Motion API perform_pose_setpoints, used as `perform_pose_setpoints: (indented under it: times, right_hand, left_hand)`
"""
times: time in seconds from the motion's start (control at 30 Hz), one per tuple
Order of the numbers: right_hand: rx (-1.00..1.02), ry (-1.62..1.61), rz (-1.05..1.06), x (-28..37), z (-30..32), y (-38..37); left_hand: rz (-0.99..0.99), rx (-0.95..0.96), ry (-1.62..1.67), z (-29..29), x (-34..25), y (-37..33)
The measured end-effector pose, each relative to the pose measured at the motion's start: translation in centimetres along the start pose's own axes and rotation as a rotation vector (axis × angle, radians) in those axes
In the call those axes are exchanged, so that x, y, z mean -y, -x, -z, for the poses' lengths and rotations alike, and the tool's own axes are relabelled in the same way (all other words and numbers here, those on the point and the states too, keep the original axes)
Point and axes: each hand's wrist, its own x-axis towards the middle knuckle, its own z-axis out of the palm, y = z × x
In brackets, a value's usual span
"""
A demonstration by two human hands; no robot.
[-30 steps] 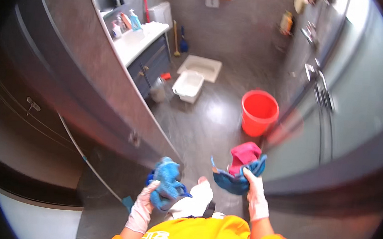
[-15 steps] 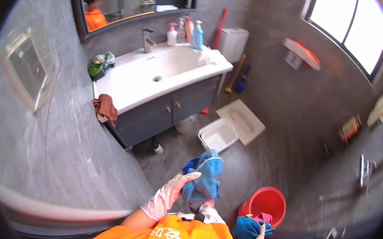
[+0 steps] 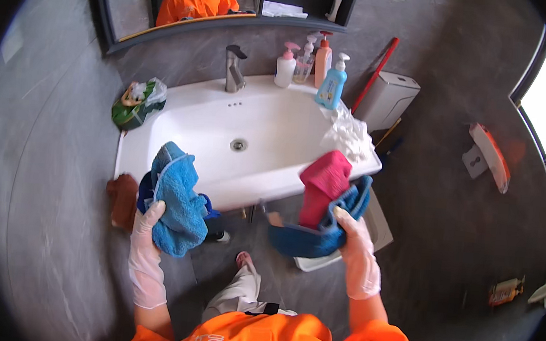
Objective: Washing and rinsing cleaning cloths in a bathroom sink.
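Cloth (image 3: 180, 211), light blue, seen in head view grasped in gloved left hand (image 3: 147, 257), held before washbasin (image 3: 245, 191); darker blue fabric (image 3: 145, 193) bunched behind it. Pink cloth (image 3: 324, 185) and dark blue cloth (image 3: 309, 240) clasped together in gloved right hand (image 3: 357, 259), near basin's front right. All judged light, soft, limp, not fragile; whether damp cannot be told. Best gripped at bunched middle, several folds pinched between thumb and fingers; by one edge, pieces could be dropped.
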Motion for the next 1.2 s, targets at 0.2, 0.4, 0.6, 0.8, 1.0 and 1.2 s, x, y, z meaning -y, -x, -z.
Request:
perform_pose_setpoints:
  times: [0.2,0.4,0.6,0.8,1.0,1.2]
  right_hand:
    - [0.013,0.108,0.188,4.4,-9.1,-13.1]
    - [-0.101,1.001,0.371,4.2,-5.1,-24.4]
    - [-0.011,1.359,0.467,7.4,-5.5,-21.2]
    - [0.084,0.93,0.29,6.0,-5.4,-21.1]
    - [0.282,1.027,0.253,4.2,-6.8,-22.3]
    - [0.351,0.877,0.166,2.3,-4.9,-24.1]
  left_hand:
    - [0.049,-0.004,-0.246,-0.2,2.3,-16.8]
    - [0.316,0.034,-1.323,-2.8,8.2,-27.3]
    - [-0.634,0.079,-1.316,-3.1,3.1,-33.7]
    - [-0.66,0.307,-1.766,-8.9,0.2,-40.6]
    - [-0.544,0.212,-1.794,-7.7,2.5,-45.0]
    - [-0.408,0.306,-1.844,-9.2,2.1,-45.8]
